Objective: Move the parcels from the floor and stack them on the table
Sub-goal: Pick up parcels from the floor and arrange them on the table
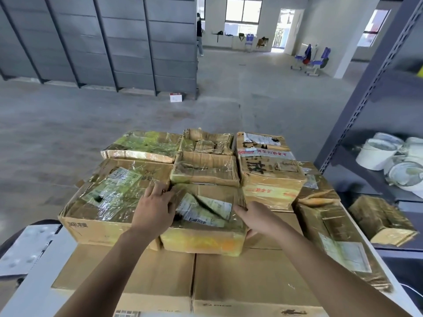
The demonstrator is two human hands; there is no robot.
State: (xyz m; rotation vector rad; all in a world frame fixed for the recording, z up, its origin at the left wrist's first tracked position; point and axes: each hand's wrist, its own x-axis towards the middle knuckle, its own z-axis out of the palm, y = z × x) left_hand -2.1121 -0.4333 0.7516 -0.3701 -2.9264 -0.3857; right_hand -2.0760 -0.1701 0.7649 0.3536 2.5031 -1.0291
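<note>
A taped cardboard parcel (206, 239) with shipping labels on top sits in the front middle of the stack, on two larger plain boxes (251, 277). My left hand (154, 209) grips its left top edge. My right hand (254, 216) grips its right edge, fingers curled over the side. Several other worn, tape-wrapped parcels surround it: a wide one (103, 202) to the left, one (206, 168) behind, and a tall one (270, 170) to the back right. The table (29, 277) shows only as a white edge at the lower left.
A grey metal shelf rack (370, 88) stands at the right, holding white tape rolls (377, 154) and a parcel (382, 220). A small white box (175, 97) lies on the concrete floor by grey lockers (91, 42). A person (199, 33) stands far back.
</note>
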